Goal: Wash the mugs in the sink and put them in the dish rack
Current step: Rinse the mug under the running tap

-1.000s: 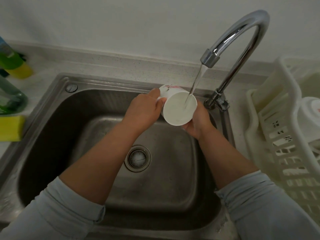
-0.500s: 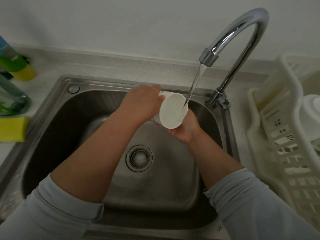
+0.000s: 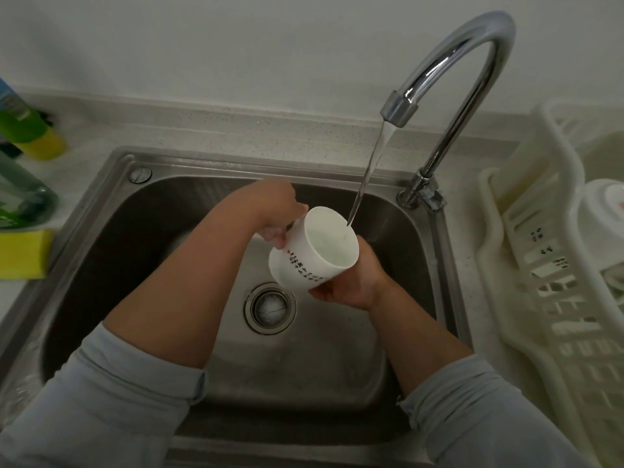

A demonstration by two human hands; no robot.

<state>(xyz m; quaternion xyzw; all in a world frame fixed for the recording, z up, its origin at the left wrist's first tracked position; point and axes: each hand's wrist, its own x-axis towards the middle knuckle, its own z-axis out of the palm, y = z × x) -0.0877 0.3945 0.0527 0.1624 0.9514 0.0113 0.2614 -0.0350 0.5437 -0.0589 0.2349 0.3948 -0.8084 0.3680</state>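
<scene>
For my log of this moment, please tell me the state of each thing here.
Tap, open, water running.
Mug, tilted, stream falling inside.
Left hand, grips mug's side.
Right hand, holds mug from below.
Dish rack, holds one white dish.

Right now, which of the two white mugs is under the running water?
The mug with black lettering, held by left hand and right hand over the sink, mouth tilted into the tap stream. The other mug sits bottom-up in the dish rack.

Home kitchen, steel sink (image 3: 111, 211), running tap (image 3: 472, 38), dish rack (image 3: 553, 298)
</scene>
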